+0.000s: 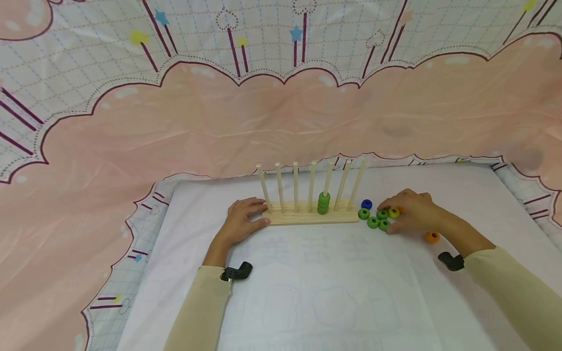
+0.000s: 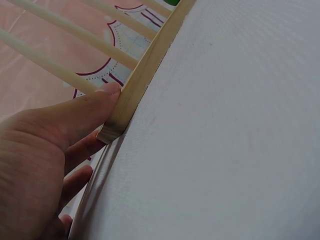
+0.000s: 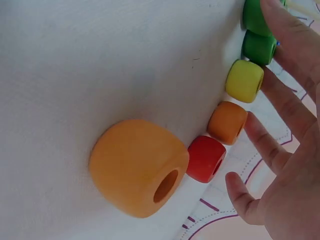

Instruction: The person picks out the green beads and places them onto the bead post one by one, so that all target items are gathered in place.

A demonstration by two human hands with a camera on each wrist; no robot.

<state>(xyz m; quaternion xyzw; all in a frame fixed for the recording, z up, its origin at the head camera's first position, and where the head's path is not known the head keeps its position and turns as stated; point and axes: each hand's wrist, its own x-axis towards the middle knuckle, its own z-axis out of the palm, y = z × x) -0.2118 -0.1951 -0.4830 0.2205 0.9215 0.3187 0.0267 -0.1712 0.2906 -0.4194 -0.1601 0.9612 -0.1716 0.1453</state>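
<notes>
Thumb in front and fingers behind, the left hand (image 1: 240,222) pinches one end of a pale wooden peg rack (image 1: 313,218), as I follow from afar. From that grip the rack runs rightward: a flat, plain-grained base with seven slim, round, upright rods. On the fifth rod from the left hand I see a short stack of glossy green wooden beads (image 1: 323,204), the lowest near the base.

Past the rack's far end, the right hand (image 1: 412,210) lies over loose beads, fingers loosely spread, its thumb touching a rounded, shiny green wooden bead (image 1: 384,224). More green ones and a dark blue bead (image 1: 366,204) sit left of this hand. Under its fingers I find a bright yellow bead (image 3: 244,81), an orange bead (image 3: 227,123) and a red bead (image 3: 206,159), holes showing.
</notes>
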